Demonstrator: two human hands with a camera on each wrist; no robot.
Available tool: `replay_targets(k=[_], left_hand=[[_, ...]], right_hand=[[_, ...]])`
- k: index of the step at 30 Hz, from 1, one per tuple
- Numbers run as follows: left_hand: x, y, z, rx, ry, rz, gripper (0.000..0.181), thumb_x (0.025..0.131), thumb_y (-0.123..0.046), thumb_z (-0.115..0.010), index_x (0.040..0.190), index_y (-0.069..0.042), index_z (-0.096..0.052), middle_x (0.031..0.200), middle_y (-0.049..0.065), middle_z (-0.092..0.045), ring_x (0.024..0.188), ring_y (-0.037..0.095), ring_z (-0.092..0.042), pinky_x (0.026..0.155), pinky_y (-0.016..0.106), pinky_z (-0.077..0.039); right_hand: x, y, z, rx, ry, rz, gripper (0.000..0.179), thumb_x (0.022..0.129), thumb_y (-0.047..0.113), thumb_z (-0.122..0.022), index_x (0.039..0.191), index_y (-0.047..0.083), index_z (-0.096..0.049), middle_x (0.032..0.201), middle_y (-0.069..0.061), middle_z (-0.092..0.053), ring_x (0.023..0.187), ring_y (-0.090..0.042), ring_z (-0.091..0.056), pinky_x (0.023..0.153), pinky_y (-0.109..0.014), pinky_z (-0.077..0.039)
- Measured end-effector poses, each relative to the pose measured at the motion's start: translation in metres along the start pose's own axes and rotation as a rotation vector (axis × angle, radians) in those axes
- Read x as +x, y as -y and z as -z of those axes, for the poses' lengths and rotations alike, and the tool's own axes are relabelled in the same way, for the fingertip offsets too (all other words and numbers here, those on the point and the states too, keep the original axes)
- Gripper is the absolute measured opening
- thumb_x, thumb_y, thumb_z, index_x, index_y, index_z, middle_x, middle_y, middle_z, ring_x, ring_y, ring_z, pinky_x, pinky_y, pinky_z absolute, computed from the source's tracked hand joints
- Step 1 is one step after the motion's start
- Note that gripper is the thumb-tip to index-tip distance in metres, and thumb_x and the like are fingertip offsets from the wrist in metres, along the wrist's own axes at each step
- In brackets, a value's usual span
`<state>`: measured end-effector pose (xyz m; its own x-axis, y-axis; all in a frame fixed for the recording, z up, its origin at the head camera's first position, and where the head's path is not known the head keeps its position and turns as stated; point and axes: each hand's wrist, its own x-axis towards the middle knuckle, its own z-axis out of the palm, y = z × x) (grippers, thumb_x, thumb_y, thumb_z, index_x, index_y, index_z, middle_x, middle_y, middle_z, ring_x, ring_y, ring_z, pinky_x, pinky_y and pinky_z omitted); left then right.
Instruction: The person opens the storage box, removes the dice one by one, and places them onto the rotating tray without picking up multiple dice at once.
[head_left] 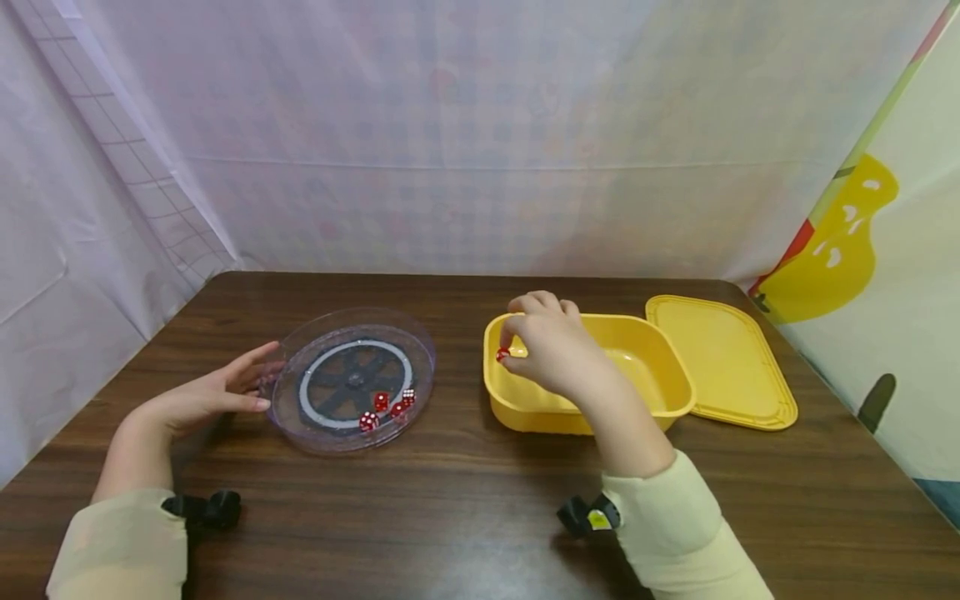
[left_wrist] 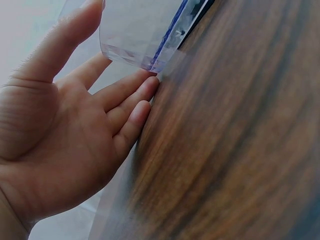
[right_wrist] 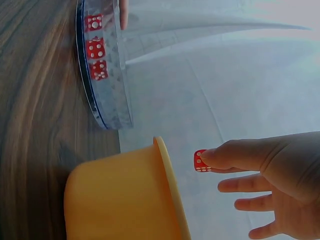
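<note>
My right hand (head_left: 558, 354) pinches a red die with white pips (right_wrist: 199, 161) between thumb and forefinger, above the left end of a yellow plastic box (head_left: 540, 419). Its other fingers are spread away from the die in the right wrist view. To the left stands a round clear dish (head_left: 356, 380) with a dark wheel pattern and a white ring on its base. Several red dice (head_left: 382, 402) lie in it near its front right side. With fingers extended, my left hand (head_left: 210, 398) touches the left wall of the dish, thumb at the front.
A yellow lid (head_left: 723, 358) lies flat on the brown wooden table (head_left: 420, 533), partly behind the box's right end. Pale curtains (head_left: 450, 142) hang behind the table's far edge. Both wrists carry a black strapped camera (head_left: 588, 517).
</note>
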<state>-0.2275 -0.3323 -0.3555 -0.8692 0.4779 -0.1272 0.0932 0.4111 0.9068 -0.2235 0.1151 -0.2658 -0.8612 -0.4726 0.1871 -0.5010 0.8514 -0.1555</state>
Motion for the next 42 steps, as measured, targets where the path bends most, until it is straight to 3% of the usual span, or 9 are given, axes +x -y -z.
replay_targets(k=[15,42], left_hand=[[0.003,0.000,0.000,0.006,-0.007,0.006,0.089,0.090,-0.010,-0.064,0.154,-0.008,-0.002,0.152,0.033,-0.011,0.137,0.050,-0.007,0.100,0.070,-0.007],[0.002,-0.002,-0.002,0.000,-0.003,0.000,0.089,0.090,-0.009,-0.064,0.153,-0.007,-0.002,0.152,0.033,-0.010,0.137,0.049,-0.005,0.100,0.070,-0.005]], right_hand=[[0.012,0.016,-0.008,-0.008,0.019,0.015,0.010,0.086,0.031,-0.072,0.086,0.021,-0.070,0.132,-0.009,-0.051,0.129,-0.033,-0.032,0.102,-0.057,-0.021],[0.032,0.044,-0.034,-0.030,-0.040,0.082,0.013,0.083,0.032,-0.075,0.081,0.021,-0.069,0.127,-0.008,-0.055,0.125,-0.031,-0.039,0.100,-0.057,-0.028]])
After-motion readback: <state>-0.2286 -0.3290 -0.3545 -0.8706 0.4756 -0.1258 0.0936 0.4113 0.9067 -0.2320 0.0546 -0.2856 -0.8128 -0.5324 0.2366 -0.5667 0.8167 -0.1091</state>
